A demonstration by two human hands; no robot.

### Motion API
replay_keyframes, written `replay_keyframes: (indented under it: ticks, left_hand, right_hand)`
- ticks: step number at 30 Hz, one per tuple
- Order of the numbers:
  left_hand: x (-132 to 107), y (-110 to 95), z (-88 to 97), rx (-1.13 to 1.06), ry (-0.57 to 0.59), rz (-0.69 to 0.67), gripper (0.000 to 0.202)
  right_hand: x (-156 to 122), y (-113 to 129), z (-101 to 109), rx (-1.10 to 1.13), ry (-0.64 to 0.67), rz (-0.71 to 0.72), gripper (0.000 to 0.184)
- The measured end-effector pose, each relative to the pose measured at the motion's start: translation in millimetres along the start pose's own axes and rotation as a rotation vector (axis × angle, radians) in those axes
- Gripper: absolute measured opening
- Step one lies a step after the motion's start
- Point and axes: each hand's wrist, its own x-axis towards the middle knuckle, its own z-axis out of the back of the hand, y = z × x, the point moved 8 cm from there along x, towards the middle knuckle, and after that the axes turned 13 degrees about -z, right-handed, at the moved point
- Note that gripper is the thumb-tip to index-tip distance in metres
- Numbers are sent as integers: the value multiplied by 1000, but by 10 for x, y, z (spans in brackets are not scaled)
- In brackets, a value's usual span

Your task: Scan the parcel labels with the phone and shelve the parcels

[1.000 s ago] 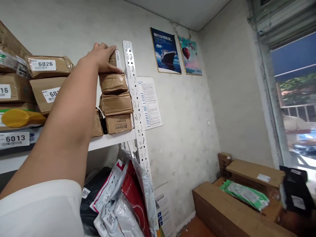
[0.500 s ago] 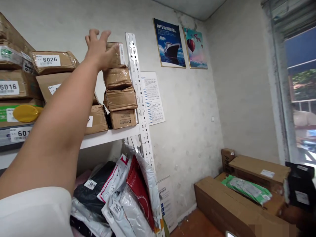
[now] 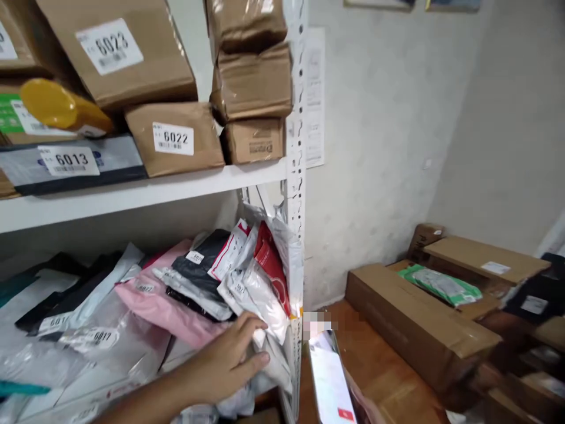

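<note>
My left hand [image 3: 233,359] reaches in from the lower left, fingers apart, in front of the white and grey mailing bags [image 3: 271,347] at the right end of the lower shelf. Nothing shows in its grasp; whether the fingertips touch a bag I cannot tell. My right hand [image 3: 364,400] is partly visible at the bottom, wrapped round a smartphone [image 3: 329,377] with a lit, mostly white screen. Near my left hand lie a pink bag [image 3: 176,306], a black bag [image 3: 205,262] and a red bag [image 3: 271,265], several bags bearing number labels.
On the upper shelf [image 3: 176,188] stand stacked cardboard boxes, including one labelled 6022 [image 3: 176,138], and a yellow-capped item [image 3: 53,106]. A perforated white post [image 3: 295,194] edges the rack. Large cartons [image 3: 419,330] and a green-wrapped parcel [image 3: 441,284] occupy the floor area at right.
My left hand has come down from the top of the box stack to the lower shelf's bags. The view has tilted downward, and the phone in my right hand now shows more fully.
</note>
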Motion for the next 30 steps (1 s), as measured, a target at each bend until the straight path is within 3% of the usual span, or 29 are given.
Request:
replay_keyframes:
  ticks: [2,4,5,7,10,12,17,22,27,30]
  left_hand:
    - [-285,566,-696,-414,43,317,61]
    - [-435,811,-1174,-858,-18,438,82]
    - [-484,859,-1322,-1048,-66,453,89]
    - [-601,909,-1442,-1321,-198,446,91]
    - [-927,1019,-1335,-1486,-435,441,77]
    - [-1205,1110,-1222,-1513,-524,457,76]
    - [-1852,1329,-1046,-1475,-599,535,78]
    - [-2319,1423,-965,-1411,-656,589,77]
    - [-2618,1453,-909,-1422,-718,621,70]
    - [-2691,1440,-861,-1446,-732,615,69]
  right_hand:
    - [60,-193,-300,93,110,-79,48]
    - [87,-355,-720,188,273,-154,60]
    - [109,-419,-904,177,297,-161,63]
    - [178,-530,-1193,144,260,-126,65]
    - [272,-803,-1530,144,187,-129,58]
    - [283,-1008,-1720,139,148,-128,47]
    - [150,-1425,-2199,94,100,-85,33]
    - [6,-1723,-2594,27,86,-36,29]
    - [-112,-1922,-2758,-7,166,-22,28]
    - [-174,-1930,-2770,-33,280,-6,42]
